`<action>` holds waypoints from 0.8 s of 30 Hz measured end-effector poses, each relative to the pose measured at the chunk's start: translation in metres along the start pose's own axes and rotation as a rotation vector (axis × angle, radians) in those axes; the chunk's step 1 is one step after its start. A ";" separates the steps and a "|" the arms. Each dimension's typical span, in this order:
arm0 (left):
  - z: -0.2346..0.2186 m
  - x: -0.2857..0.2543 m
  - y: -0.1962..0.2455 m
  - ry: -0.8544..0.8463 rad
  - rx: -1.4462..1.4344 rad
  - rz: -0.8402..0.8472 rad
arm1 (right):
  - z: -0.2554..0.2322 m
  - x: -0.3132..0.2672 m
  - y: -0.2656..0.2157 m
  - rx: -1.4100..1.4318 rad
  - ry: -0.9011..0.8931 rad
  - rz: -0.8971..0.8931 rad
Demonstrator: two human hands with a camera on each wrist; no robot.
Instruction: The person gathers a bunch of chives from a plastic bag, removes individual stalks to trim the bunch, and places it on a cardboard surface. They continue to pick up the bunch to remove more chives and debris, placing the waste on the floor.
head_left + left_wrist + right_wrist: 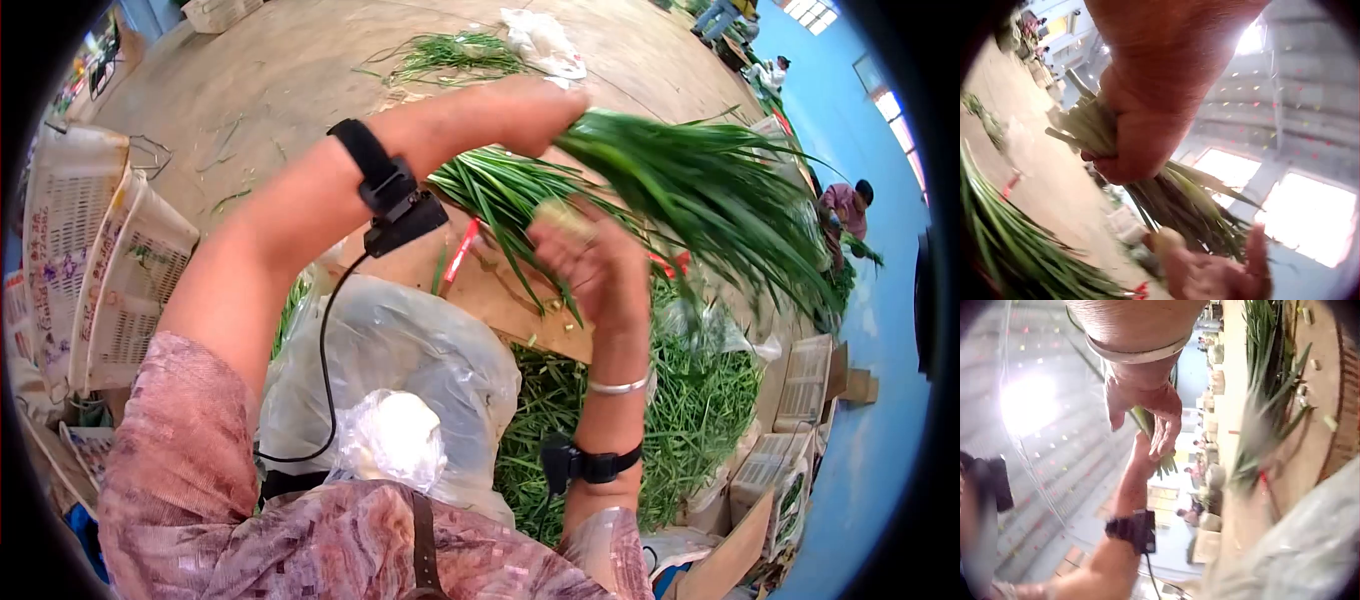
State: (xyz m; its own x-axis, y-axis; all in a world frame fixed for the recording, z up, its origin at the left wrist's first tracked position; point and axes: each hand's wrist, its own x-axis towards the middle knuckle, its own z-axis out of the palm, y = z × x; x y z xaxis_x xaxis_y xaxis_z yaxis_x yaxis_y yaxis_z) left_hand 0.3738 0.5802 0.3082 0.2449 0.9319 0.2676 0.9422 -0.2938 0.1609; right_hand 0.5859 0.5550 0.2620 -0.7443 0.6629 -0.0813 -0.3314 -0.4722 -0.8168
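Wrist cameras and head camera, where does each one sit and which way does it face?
Head: worn on the head, looks forward and down; shows the left hand gripping a green bundle, the right hand, both forearms and sleeves.
Left wrist: worn there, looks past the left hand at the bundle, roof and right hand.
Right wrist: worn there, looks past the bracelet and right hand toward the left hand.
Both wrist views share the two hands, the bundle and the roof.

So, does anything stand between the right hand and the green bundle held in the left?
Nothing visible does: the right hand appears close to the leaves of the green bundle in the left hand, and no other object shows between them.
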 end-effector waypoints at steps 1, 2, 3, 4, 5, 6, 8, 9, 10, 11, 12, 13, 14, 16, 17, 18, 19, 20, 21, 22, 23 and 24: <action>0.010 -0.004 -0.019 -0.121 0.085 -0.053 | 0.003 0.006 0.016 -0.283 -0.034 0.051; 0.012 -0.021 -0.022 -0.139 0.111 -0.081 | 0.006 0.012 0.032 -0.566 -0.070 0.096; 0.034 -0.028 -0.041 -0.184 0.159 -0.084 | 0.010 0.016 0.049 -0.768 -0.075 -0.090; 0.060 -0.032 -0.058 -0.236 0.200 -0.084 | 0.005 0.024 0.061 -0.773 -0.032 -0.171; 0.068 -0.035 -0.067 -0.241 0.191 -0.086 | 0.007 0.032 0.056 -1.020 0.035 -0.329; 0.075 -0.037 -0.074 -0.212 0.163 -0.093 | 0.010 0.043 0.044 -1.266 0.104 -0.489; 0.084 -0.032 -0.089 -0.180 0.124 -0.105 | 0.008 0.071 0.025 -1.535 0.148 -0.614; 0.084 -0.026 -0.099 -0.147 0.201 -0.039 | 0.008 0.088 0.019 -1.644 0.119 -0.655; 0.085 -0.021 -0.106 -0.115 0.282 0.027 | 0.007 0.106 0.014 -1.749 0.090 -0.702; 0.061 -0.022 -0.090 -0.180 0.295 0.012 | 0.002 0.125 0.015 -1.749 0.084 -0.701; 0.055 -0.020 -0.090 -0.181 0.294 0.007 | -0.005 0.143 0.020 -1.840 0.040 -0.703; 0.050 -0.019 -0.090 -0.166 0.296 0.019 | -0.012 0.155 0.023 -1.931 -0.006 -0.704; 0.048 -0.019 -0.091 -0.151 0.299 0.030 | -0.012 0.160 0.024 -1.929 -0.013 -0.704; 0.050 -0.021 -0.096 -0.175 0.319 0.006 | -0.011 0.170 0.028 -1.984 -0.091 -0.308; 0.057 -0.023 -0.100 -0.139 0.329 0.000 | -0.009 0.176 0.028 -1.982 -0.105 -0.312; 0.062 -0.025 -0.106 -0.106 0.340 -0.004 | -0.004 0.183 0.028 -2.036 -0.106 -0.309; 0.065 -0.027 -0.115 -0.109 0.340 -0.010 | -0.001 0.189 0.027 -2.091 -0.102 -0.302; 0.068 -0.029 -0.121 -0.002 0.291 0.011 | -0.002 0.194 0.029 -2.150 -0.098 -0.286; 0.069 -0.032 -0.124 0.108 0.244 0.031 | -0.003 0.197 0.028 -2.102 -0.122 -0.477; 0.071 -0.035 -0.127 0.107 0.239 0.025 | -0.002 0.200 0.028 -2.104 -0.130 -0.472; 0.067 -0.038 -0.126 0.131 0.271 0.027 | 0.005 0.201 0.027 -2.151 -0.132 -0.373; 0.062 -0.042 -0.125 0.154 0.305 0.028 | 0.010 0.204 0.027 -2.195 -0.134 -0.274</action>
State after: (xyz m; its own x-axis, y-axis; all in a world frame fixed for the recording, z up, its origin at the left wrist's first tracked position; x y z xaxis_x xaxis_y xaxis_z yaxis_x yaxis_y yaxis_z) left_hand 0.2595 0.5913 0.2180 0.2560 0.8743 0.4123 0.9663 -0.2197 -0.1341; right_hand 0.4196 0.6717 0.2294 -0.8623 0.5024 0.0633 0.5047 0.8630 0.0251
